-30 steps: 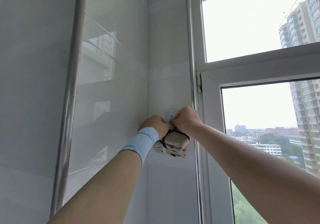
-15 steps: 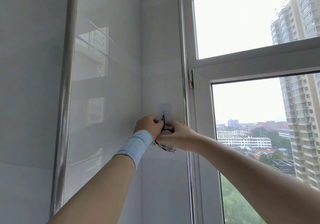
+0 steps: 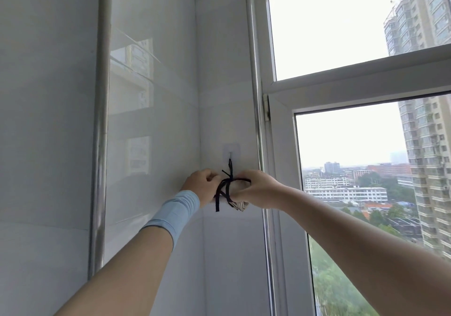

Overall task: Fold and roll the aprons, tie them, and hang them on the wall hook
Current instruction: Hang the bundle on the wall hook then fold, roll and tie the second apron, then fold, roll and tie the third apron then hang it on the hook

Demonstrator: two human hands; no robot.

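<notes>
Apron bundle (image 3: 240, 185), one, beige rolled cloth, held in the tiled corner between two upright steel pipes (image 3: 101, 120). Left hand (image 3: 203, 187), one light-blue wristband (image 3: 174, 212), curls round its left end. One black strap tie (image 3: 230, 168) loops over one clear wall hook (image 3: 230, 151). Right hand (image 3: 260, 188) grips the right end. Half a second ago, hands hid the knot; now exposed.

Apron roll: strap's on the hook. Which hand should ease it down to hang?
Probably right. The right hand wraps the apron roll over its top; the left hand only holds its left end. The strap already reaches the hook.
</notes>
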